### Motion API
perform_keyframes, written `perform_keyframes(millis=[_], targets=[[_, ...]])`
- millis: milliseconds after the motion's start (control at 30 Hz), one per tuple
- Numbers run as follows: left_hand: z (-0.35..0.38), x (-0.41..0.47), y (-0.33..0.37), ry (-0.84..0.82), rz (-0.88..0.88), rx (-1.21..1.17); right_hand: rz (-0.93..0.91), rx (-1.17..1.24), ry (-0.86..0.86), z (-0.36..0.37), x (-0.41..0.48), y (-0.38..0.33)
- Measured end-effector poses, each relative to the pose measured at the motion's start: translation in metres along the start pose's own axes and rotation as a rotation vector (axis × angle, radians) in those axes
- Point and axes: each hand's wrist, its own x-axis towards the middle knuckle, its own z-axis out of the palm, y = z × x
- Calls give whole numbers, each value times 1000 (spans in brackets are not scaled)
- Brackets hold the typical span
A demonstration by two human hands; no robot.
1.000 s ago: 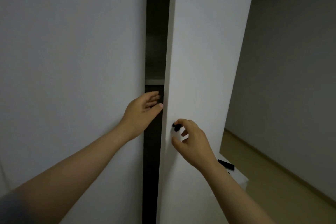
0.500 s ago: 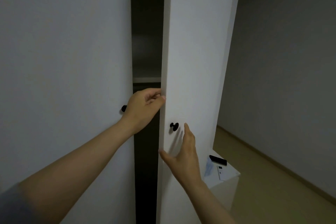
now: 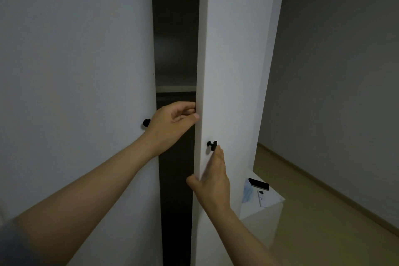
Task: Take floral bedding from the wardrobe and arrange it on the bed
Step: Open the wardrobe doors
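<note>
A white wardrobe fills the view. Its right door (image 3: 235, 71) stands partly ajar, leaving a dark gap (image 3: 176, 49) with a pale shelf edge (image 3: 176, 88) inside. My left hand (image 3: 172, 121) curls its fingers around the inner edge of the right door. My right hand (image 3: 212, 177) lies flat against the door's face just below its black knob (image 3: 212, 145), thumb hooked on the door's edge. The left door (image 3: 75, 71) is closed, and its black knob (image 3: 146, 122) peeks out beside my left wrist. No floral bedding is visible; the interior is too dark.
A low white cabinet (image 3: 262, 214) stands right of the wardrobe, carrying a dark phone (image 3: 258, 183), a white remote (image 3: 262, 197) and a blue face mask (image 3: 247, 192). Wooden floor (image 3: 323, 222) stretches right toward a grey wall (image 3: 345, 71).
The right door has swung further out, widening the dark gap. My right hand let go of the knob and flattened on the door below it; my left hand gripped the door's edge.
</note>
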Motion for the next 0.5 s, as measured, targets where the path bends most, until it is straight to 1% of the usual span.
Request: perform_keyframes(millis=[133,267,400,500], targets=[[6,-13,-10,10,-38,60,-13,26,-3,-20,-8,12],[13,-19,-21,3,-108,46,3,101,-40,-50,-19,27],[31,-19,-25,-31,-143,59,53,218,-60,-85,-32,44],[51,-17,-23,-64,-138,37,67,240,-62,-110,-38,58]])
